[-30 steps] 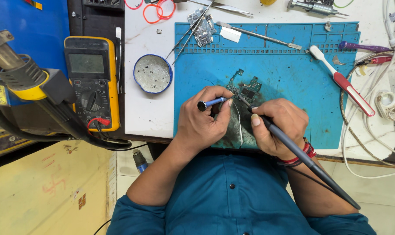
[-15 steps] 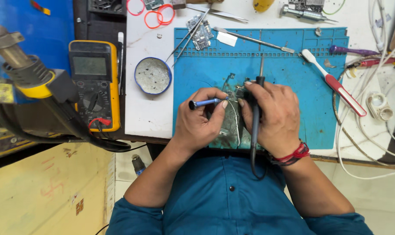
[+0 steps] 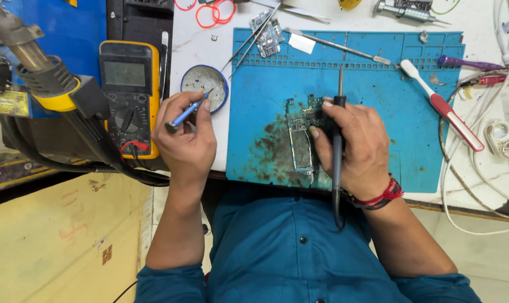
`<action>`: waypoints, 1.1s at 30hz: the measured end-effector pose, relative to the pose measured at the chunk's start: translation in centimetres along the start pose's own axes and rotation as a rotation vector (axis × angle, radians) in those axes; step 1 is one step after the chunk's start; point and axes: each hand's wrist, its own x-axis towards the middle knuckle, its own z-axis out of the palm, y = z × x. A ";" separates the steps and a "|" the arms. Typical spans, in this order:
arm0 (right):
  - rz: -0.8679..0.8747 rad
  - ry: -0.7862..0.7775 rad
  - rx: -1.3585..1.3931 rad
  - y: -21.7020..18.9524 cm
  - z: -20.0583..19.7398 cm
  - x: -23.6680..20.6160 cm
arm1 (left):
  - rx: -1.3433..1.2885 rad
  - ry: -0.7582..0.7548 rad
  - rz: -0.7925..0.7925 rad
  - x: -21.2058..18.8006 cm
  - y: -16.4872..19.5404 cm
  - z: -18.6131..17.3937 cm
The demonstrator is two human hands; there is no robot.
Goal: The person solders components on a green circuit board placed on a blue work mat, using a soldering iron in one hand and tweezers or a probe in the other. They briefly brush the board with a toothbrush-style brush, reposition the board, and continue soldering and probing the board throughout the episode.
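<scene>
The left hand (image 3: 185, 137) holds a thin blue tool (image 3: 187, 112) over the round tin (image 3: 204, 84). The right hand (image 3: 352, 147) holds a soldering iron (image 3: 337, 140) and steadies the circuit board (image 3: 302, 137), which looks light, stiff and fragile; best held by its edges.

A white desk (image 3: 201, 42) fills the upper middle and right of the frame, its front edge running across just above the centre. A blue work mat (image 3: 417, 84) with ridged compartments along its top edge covers much of it. In the upper left of the frame a blue panel (image 3: 83, 33) stands behind a dark shelf. Below that, at the lower left, a pale yellow cabinet front (image 3: 58, 235) takes up the corner, scuffed and marked with faint red strokes. Light tiled floor (image 3: 484, 247) shows at the lower right under the desk edge. The light is even and bright, with soft shadows.
</scene>
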 end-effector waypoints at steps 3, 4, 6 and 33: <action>-0.011 -0.005 0.004 0.0 0.1 0.0 | 0.005 -0.031 0.069 0.3 0.3 0.2; -0.013 -0.001 0.006 0.0 0.1 0.0 | 0.029 -0.043 0.051 0.4 0.3 0.2; -0.017 0.006 0.013 0.1 0.1 -0.1 | 0.009 -0.039 0.035 0.4 0.1 0.4; 0.132 0.114 0.247 1.6 -0.1 -2.3 | -0.257 -0.392 -0.032 -2.9 4.0 6.6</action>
